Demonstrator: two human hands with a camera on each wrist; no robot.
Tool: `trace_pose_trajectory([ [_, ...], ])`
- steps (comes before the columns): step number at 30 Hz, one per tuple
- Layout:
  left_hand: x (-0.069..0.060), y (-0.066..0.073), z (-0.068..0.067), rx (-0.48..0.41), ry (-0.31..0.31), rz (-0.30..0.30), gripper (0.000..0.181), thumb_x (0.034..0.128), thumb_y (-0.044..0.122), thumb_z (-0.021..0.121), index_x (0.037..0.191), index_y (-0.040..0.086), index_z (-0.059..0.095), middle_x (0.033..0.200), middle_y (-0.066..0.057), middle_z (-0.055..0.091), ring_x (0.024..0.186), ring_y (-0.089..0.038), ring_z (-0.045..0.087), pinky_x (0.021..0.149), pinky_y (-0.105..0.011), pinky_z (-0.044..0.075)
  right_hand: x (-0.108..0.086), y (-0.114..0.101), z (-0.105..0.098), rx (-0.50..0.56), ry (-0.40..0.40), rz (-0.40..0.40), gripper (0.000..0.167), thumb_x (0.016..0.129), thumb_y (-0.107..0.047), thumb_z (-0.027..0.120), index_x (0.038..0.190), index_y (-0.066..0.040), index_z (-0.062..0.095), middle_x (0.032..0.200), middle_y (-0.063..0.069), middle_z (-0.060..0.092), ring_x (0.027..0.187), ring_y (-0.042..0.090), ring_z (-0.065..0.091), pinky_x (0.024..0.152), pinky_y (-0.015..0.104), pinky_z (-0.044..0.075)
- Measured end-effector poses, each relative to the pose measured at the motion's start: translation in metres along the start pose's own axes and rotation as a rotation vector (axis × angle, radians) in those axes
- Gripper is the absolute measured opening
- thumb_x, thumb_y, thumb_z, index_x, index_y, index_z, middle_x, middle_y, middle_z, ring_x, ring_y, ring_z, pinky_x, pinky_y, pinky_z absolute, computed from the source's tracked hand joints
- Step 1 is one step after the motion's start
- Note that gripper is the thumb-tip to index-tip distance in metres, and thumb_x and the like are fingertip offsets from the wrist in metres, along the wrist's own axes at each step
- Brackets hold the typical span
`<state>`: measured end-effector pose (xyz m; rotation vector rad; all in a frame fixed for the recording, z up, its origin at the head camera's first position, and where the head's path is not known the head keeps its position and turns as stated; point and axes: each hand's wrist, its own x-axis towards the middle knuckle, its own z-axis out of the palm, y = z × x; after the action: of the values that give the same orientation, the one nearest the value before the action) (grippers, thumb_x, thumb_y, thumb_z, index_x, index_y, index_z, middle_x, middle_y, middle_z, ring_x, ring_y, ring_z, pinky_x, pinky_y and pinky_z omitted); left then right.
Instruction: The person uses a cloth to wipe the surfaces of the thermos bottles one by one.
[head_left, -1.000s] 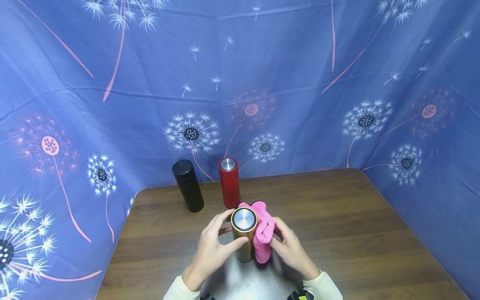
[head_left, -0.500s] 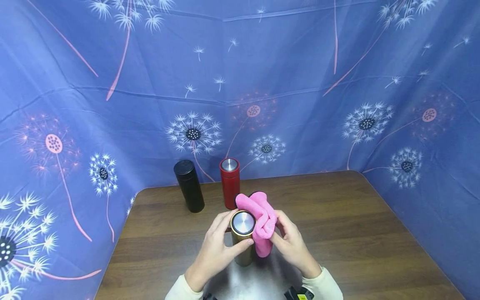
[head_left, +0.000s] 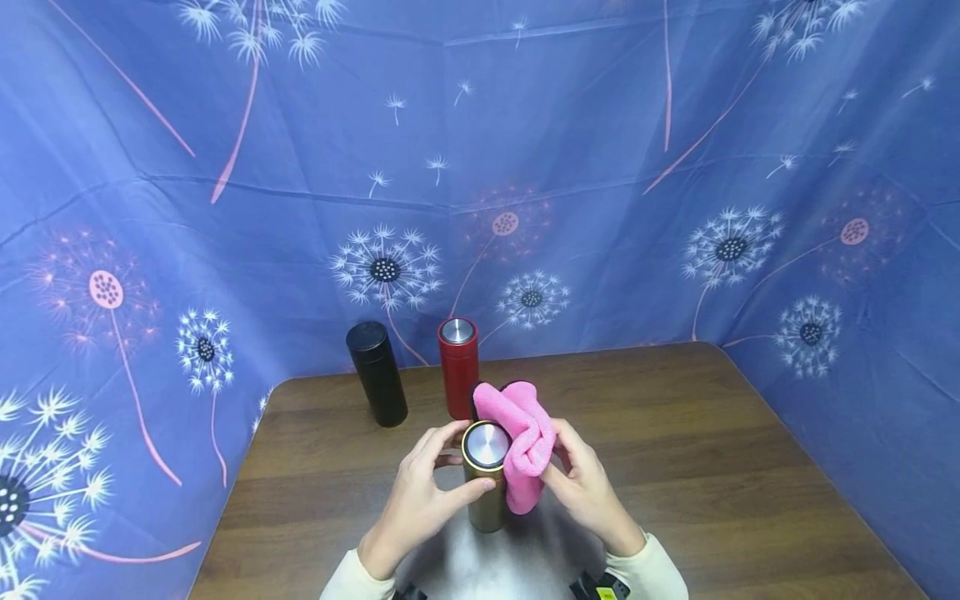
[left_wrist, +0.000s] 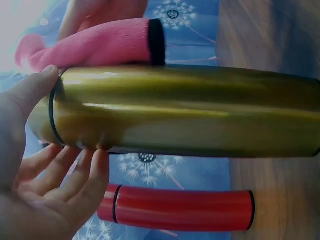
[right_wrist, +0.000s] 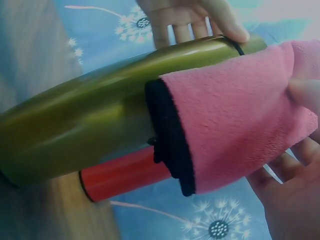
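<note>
A gold thermos flask (head_left: 487,492) with a steel-topped lid stands upright near the table's front middle. My left hand (head_left: 422,500) holds it near the top, with the thumb by the dark lid seam and the fingertips on the opposite side in the left wrist view. My right hand (head_left: 588,492) pinches a folded pink cloth (right_wrist: 225,115) with black edging. The cloth lies along the flask's right side, and part of that side is hidden behind it in the head view.
Behind the gold flask stand a red thermos flask (head_left: 459,371) with a steel-topped lid and a black flask (head_left: 378,375) to its left. The wooden table (head_left: 712,467) ends at a blue dandelion-print curtain (head_left: 600,208) at the back and sides.
Over the last second the pink cloth has moved up the gold flask's side, away from the person, in my right hand. My left hand keeps hold of the flask, which stays about in place.
</note>
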<state>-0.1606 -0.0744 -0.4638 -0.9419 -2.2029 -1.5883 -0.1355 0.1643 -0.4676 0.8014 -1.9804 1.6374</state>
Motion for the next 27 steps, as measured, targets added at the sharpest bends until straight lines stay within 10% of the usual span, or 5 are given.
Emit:
trace_pose_trajectory([
  [9,0.002,0.001,-0.003,-0.001,-0.039,0.042,0.066,0.0827,0.017,0.084,0.141,0.008,0.053,0.126,-0.003,0.062,0.106,-0.019,0.065,0.086,-0.035,0.058,-0.015,0.020,0.005,-0.006,-0.035,0.054,0.043,0.083,0.021,0.063,0.121,0.003,0.055,0.117,0.007,0.063,0.116,0.014,0.059,0.101,0.024,0.046],
  [20,-0.001,0.009,0.017,0.176,0.123,-0.033,0.077,0.0741,0.041,0.089,0.138,0.013,0.056,0.124,0.007,0.060,0.107,-0.011,0.060,0.084,-0.030,0.056,-0.052,0.061,0.012,0.013,-0.097,0.126,0.044,0.085,0.015,0.067,0.124,-0.003,0.057,0.116,0.008,0.065,0.112,0.016,0.062,0.097,0.029,0.051],
  [27,-0.004,0.009,0.019,0.137,0.162,-0.078,0.078,0.0708,0.036,0.092,0.136,0.011,0.058,0.118,0.001,0.055,0.101,-0.014,0.062,0.086,-0.030,0.056,-0.071,0.081,0.017,0.005,-0.076,0.160,0.045,0.081,0.018,0.067,0.120,-0.002,0.058,0.112,0.007,0.066,0.110,0.015,0.062,0.094,0.028,0.051],
])
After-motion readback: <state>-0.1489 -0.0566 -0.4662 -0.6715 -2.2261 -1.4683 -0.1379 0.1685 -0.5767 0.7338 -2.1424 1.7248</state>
